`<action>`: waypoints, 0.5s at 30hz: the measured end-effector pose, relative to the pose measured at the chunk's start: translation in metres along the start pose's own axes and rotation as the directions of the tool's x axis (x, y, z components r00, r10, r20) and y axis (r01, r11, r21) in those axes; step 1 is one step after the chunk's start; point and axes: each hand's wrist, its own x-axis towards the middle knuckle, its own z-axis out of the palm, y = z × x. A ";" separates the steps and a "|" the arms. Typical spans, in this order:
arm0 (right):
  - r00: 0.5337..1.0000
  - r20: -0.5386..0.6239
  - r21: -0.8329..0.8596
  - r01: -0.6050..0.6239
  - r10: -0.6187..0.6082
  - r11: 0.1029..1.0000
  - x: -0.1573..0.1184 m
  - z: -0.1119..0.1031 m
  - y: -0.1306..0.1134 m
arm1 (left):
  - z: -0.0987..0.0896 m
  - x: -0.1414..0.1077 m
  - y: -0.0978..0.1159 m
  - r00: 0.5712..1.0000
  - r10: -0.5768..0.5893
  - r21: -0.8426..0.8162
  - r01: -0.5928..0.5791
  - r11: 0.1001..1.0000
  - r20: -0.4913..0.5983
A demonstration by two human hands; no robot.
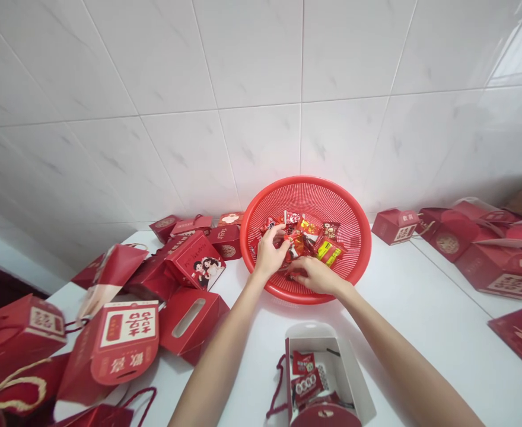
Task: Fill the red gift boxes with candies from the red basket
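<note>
Both hands are inside the red basket [366, 237], which sits on the white worktop [265, 338] close to the tiled wall [261, 53]. The wrapped sweets lie loosely heaped on the basket's floor, directly under and between the hands.

The left grip [273, 246] is at the left side of the heap, its fingers bent and the thumb a little apart from the forefinger; whether a sweet is caught between them I cannot tell. The right grip [317, 274] is at the near edge of the heap, its fingers curled down and inward toward the left one. Its fingertips are partly hidden, so I cannot tell how far it is closed or whether it has hold of anything.

A yellow-green packet [329, 253] lies just beyond the right grip. A red-and-white packet [292, 217] lies just past the left fingertips, with an orange-yellow packet [309, 225] beside it.

Nearer the person, between the forearms, an open box [354, 379] stands with a few red packets [308, 384] inside. Red gift boxes [110, 350] crowd the left side, and more red boxes [397, 225] stand to the right.
</note>
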 end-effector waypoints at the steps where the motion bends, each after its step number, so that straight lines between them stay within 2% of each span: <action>1: 0.999 0.022 0.019 0.038 -0.039 0.999 -0.001 0.000 0.000 | 0.000 -0.001 0.003 1.000 0.003 -0.025 -0.003 1.000 0.003; 4: 0.995 0.062 0.081 0.076 -0.081 0.994 -0.001 0.001 0.002 | -0.003 -0.003 0.015 0.997 0.060 0.001 -0.060 0.998 -0.037; 6: 0.998 0.041 0.124 0.052 -0.057 0.991 0.000 0.002 0.003 | -0.006 -0.004 0.024 0.985 0.097 0.110 -0.082 0.991 -0.144; 8: 1.000 -0.011 0.177 0.001 0.001 0.984 0.000 0.002 0.003 | -0.009 -0.004 0.030 0.958 0.097 0.214 -0.038 0.976 -0.271; 10: 0.993 -0.077 0.232 -0.066 0.085 0.971 0.000 0.001 0.001 | -0.010 -0.004 0.032 0.938 0.077 0.260 0.015 0.965 -0.339; 13: 0.948 -0.229 0.314 -0.142 0.220 0.939 0.000 -0.003 -0.002 | -0.009 -0.002 0.025 0.949 0.051 0.280 0.041 0.959 -0.312; 15: 0.882 -0.369 0.359 -0.157 0.294 0.920 -0.001 -0.008 -0.003 | -0.008 -0.001 0.018 0.966 -0.009 0.288 0.086 0.954 -0.260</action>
